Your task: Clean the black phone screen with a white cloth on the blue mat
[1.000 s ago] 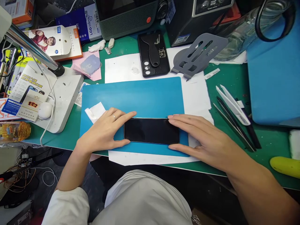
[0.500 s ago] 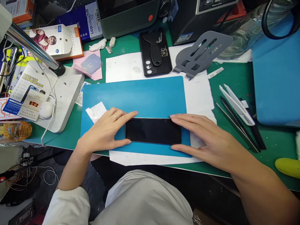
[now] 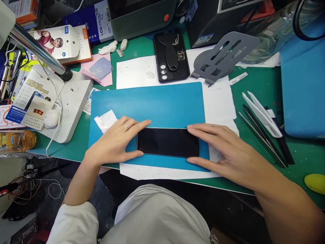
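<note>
On a cluttered green workbench, a white lamp base (image 3: pixel 73 101) sits at the far left. A blue mat (image 3: pixel 152 101) lies in the middle, with a scrap of white paper (image 3: pixel 106 119) near its left edge. The left hand (image 3: pixel 114 144), fingers together, grips the left end of a dark phone (image 3: pixel 167 142) between thumb and forefinger. The phone lies flat along the mat's near edge. The right hand (image 3: pixel 223 152) grips its right end likewise. Slim tools (image 3: pixel 264 125) lie further right.

Green bench top (image 3: pixel 264 84) beyond the fingers (image 3: pixel 203 130); dark floor (image 3: pixel 104 200) w/ loose cables (image 3: pixel 54 192) below-left of them; chrome arm (image 3: pixel 38 51) far left.
</note>
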{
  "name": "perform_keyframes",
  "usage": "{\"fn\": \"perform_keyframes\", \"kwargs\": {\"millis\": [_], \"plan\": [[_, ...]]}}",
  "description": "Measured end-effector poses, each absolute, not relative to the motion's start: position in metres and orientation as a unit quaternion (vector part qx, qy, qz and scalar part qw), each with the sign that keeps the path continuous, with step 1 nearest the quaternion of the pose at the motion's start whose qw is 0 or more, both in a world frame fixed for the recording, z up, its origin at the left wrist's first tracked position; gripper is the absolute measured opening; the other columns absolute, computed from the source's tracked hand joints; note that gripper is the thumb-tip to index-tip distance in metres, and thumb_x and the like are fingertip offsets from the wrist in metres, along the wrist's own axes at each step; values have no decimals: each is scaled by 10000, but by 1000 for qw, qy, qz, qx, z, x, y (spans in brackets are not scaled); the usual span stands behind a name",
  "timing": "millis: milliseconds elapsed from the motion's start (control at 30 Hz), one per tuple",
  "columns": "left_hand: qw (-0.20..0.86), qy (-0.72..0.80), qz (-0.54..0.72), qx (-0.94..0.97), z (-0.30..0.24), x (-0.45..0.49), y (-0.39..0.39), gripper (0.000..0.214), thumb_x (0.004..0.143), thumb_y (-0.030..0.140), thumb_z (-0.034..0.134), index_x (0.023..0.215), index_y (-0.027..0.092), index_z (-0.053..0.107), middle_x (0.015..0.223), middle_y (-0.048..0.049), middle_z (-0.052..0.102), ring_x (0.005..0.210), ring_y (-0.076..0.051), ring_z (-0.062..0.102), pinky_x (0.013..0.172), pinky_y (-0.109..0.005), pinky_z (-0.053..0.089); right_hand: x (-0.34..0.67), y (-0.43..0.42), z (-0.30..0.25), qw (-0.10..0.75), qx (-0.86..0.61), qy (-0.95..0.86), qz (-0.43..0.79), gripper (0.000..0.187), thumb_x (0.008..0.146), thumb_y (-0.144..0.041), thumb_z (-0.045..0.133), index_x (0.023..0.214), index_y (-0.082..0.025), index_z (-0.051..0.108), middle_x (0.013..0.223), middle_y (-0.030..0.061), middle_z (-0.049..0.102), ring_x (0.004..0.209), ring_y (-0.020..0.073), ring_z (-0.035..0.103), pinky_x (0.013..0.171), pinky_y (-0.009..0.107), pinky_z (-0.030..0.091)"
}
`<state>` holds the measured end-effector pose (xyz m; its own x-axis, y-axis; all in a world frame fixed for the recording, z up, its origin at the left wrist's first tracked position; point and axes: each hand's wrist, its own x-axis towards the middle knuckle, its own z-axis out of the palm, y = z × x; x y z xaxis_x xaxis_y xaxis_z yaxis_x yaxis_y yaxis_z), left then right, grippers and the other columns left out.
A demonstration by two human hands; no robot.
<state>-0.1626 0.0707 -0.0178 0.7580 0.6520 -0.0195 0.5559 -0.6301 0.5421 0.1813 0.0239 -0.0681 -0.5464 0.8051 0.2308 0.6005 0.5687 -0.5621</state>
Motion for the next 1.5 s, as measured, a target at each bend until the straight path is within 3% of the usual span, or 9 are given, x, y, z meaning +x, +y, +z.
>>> {"fn": "perform_keyframes", "kwargs": {"millis": [300,633,1133,1333,1500], "plan": [[259,334,88,902,-19,-164,71,799,957,383,767,1616,215,347,1230,-121,624,1068,-292,541,967,-462,507,179,24,-66,238,-411,-850,230,818,987,-370,706,1694,-394,296,1506,111,605,1346,347,617,1081,505,570],[262,337,85,900,-17,-163,72,772,966,369,740,1616,213,353,1253,-125,618,1080,-290,541,986,-471,505,182,21,-65,245,-397,-850,243,865,972,-325,712,1708,-331,257,1532,141,578,1407,365,574,1124,551,558],[264,347,74,897,-14,-162,72,811,962,361,735,1640,231,310,1324,-136,634,1125,-303,558,983,-472,506,179,21,-63,262,-445,-822,239,1057,969,-330,725,1738,-337,-1,1534,144,593,1404,342,593,1132,571,546],[264,345,76,897,-14,-162,72,813,963,358,743,1639,237,306,1328,-135,630,1126,-303,559,985,-475,508,180,21,-66,259,-449,-820,242,1047,969,-374,726,1738,-341,15,1489,135,635,1414,350,591,1133,610,538],[266,343,78,898,-13,-162,72,800,966,351,738,1631,228,312,1325,-136,635,1121,-301,561,985,-475,510,180,21,-67,269,-444,-822,233,1022,961,-370,736,1739,-334,74,1458,129,667,1381,352,623,1115,577,559]]}}
